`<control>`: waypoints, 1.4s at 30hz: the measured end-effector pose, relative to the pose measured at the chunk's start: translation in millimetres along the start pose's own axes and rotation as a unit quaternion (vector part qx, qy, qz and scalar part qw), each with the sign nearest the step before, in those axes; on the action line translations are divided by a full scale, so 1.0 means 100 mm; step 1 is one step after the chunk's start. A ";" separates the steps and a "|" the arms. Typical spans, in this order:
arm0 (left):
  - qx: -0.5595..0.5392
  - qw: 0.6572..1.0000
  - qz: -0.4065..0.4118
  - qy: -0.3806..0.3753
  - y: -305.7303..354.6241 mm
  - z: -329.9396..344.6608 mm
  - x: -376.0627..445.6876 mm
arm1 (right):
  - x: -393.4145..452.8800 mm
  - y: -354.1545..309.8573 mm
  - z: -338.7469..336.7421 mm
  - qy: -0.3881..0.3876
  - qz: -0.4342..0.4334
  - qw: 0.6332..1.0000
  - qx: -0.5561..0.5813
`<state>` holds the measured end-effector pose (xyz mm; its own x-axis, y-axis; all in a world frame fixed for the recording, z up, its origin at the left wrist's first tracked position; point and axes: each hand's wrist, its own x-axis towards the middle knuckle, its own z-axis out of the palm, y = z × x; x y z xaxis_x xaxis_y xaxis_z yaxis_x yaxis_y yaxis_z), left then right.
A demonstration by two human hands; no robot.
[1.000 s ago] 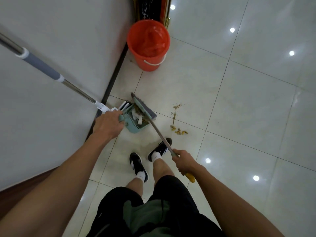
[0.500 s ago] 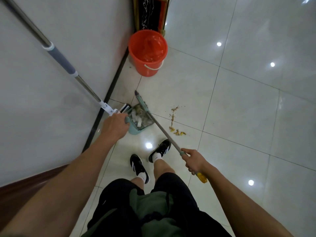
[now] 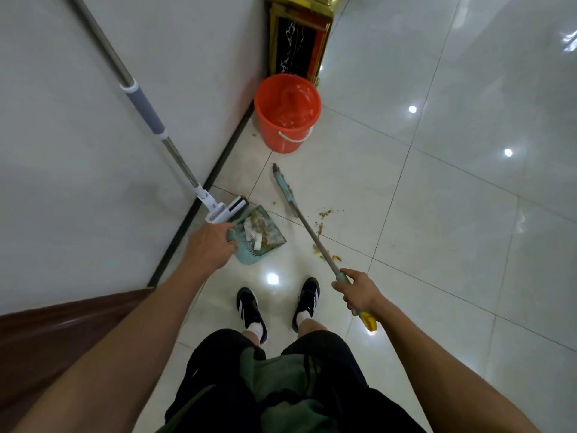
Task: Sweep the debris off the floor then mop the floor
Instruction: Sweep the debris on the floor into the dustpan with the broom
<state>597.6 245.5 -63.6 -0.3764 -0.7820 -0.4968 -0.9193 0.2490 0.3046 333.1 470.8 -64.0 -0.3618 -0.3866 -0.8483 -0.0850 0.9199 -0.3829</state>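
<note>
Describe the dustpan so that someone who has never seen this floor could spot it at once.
Start at the orange bucket by the wall and come toward the person's shoes. On the tiles between them lies the dustpan, its handle held by the left hand. It is pale teal and already holds scraps, unlike the white mop head beside it.

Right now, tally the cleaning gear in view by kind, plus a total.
Broom: 1, held by the right hand
Dustpan: 1, held by the left hand, holding debris
Mop: 1, leaning on the wall
Bucket: 1, orange, on the floor
Total: 4
</note>
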 end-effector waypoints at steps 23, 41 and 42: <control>0.035 0.993 -0.110 0.015 0.57 0.50 -0.38 | 1.19 -0.37 -0.36 -0.079 -0.042 0.986 -0.138; 0.075 0.997 -0.035 0.005 0.85 0.75 -0.72 | 0.50 1.27 -0.64 -0.021 0.004 0.944 -0.329; 0.071 0.997 -0.031 0.004 0.85 0.78 -0.76 | 0.45 1.34 -0.67 -0.017 0.009 0.946 -0.325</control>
<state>538.7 370.6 -63.5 -0.3182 -0.8023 -0.5050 -0.9479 0.2785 0.1548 243.2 581.2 -128.9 -0.3386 -0.3627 -0.8682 -0.6354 0.7687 -0.0733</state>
